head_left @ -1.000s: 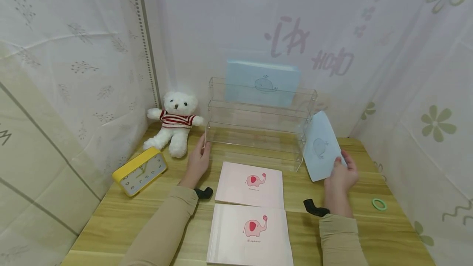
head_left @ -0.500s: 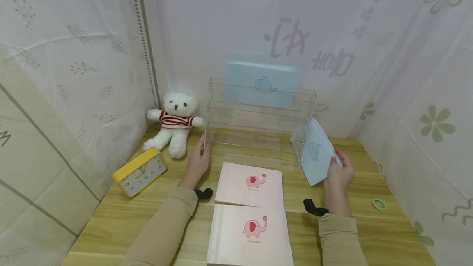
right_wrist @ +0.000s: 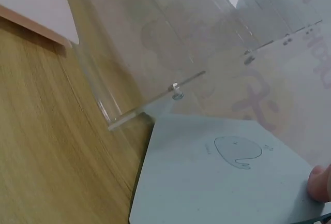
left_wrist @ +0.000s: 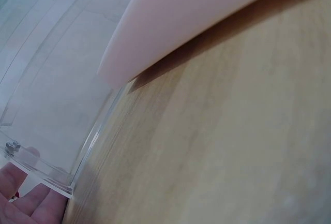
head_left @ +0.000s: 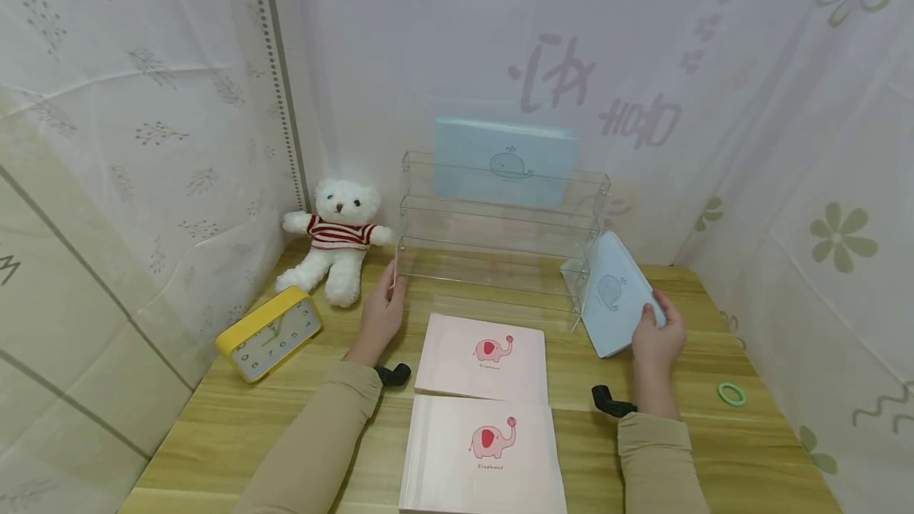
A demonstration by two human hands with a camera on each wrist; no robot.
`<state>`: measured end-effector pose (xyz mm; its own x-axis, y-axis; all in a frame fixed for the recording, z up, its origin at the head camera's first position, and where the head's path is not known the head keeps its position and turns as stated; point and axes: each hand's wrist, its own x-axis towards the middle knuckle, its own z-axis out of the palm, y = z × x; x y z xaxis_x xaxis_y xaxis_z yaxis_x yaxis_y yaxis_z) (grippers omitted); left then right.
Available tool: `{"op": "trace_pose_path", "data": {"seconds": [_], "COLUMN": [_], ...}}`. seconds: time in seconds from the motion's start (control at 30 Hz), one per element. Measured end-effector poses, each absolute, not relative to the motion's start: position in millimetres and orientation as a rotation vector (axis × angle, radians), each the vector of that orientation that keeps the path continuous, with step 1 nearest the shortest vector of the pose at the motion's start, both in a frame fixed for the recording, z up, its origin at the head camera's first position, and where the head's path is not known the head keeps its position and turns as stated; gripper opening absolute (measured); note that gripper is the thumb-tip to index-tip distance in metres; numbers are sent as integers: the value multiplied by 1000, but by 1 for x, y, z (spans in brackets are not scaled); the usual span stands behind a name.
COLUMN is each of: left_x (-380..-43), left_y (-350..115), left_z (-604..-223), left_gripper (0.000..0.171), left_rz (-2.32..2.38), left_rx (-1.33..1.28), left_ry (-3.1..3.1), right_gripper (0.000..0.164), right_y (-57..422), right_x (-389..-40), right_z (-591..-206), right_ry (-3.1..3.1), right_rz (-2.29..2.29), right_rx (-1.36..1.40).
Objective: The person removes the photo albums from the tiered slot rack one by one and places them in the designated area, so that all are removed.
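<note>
My left hand (head_left: 382, 308) grips the lower left side panel of a clear acrylic tiered display rack (head_left: 493, 260); in the left wrist view its fingers (left_wrist: 39, 203) show at and through the panel's edge. My right hand (head_left: 658, 334) pinches the right edge of a light blue notebook (head_left: 616, 304) with a whale drawing, thumb on the cover. The notebook stands tilted beside the rack's right end, its left part showing behind the clear side panel. Another blue whale notebook (head_left: 500, 145) stands upright on the top tier.
Two pink elephant notebooks (head_left: 446, 363) lie one before the other on the wooden table (head_left: 343, 435), in front of the rack. A white teddy bear (head_left: 343, 260) and a yellow alarm clock (head_left: 274, 331) are at left. A green ring (head_left: 731, 395) lies at right.
The held blue notebook has moved left and down, its left part now behind the rack's right end, then shifted slightly right. My left hand and the rack have stayed put.
</note>
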<state>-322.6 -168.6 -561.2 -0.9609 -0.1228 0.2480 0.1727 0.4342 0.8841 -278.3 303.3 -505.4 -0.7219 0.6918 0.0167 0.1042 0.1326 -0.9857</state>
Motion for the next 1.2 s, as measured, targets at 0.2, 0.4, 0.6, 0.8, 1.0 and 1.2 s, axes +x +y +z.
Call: {"op": "trace_pose_path", "data": {"seconds": [0.2, 0.4, 0.6, 0.8, 1.0, 1.2], "left_x": [-325, -339, -336, -324, -323, -324], "left_y": [-170, -176, -175, -168, -167, -168], "left_z": [-565, -585, -582, -563, -561, -562], "left_gripper": [57, 58, 58, 57, 57, 57], "left_rz": [-1529, -1462, -1460, -1530, -1545, -1545], "left_rx": [-56, -86, -82, -54, -24, -25], "left_ry": [-2406, -2377, -2376, -2404, -2421, -2430], "right_gripper": [40, 40, 42, 44, 48, 48], "right_y": [307, 309, 313, 316, 320, 321], "right_x": [-276, -277, -278, -277, -278, -281], "right_z": [-514, -522, -534, -543, -551, -557], "right_ry": [-1975, -1985, -1999, -2027, -2091, -2134], "right_rz": [1504, 1461, 1446, 1453, 1414, 1351], "right_rx": [-663, -615, -605, -631, -634, -610]}}
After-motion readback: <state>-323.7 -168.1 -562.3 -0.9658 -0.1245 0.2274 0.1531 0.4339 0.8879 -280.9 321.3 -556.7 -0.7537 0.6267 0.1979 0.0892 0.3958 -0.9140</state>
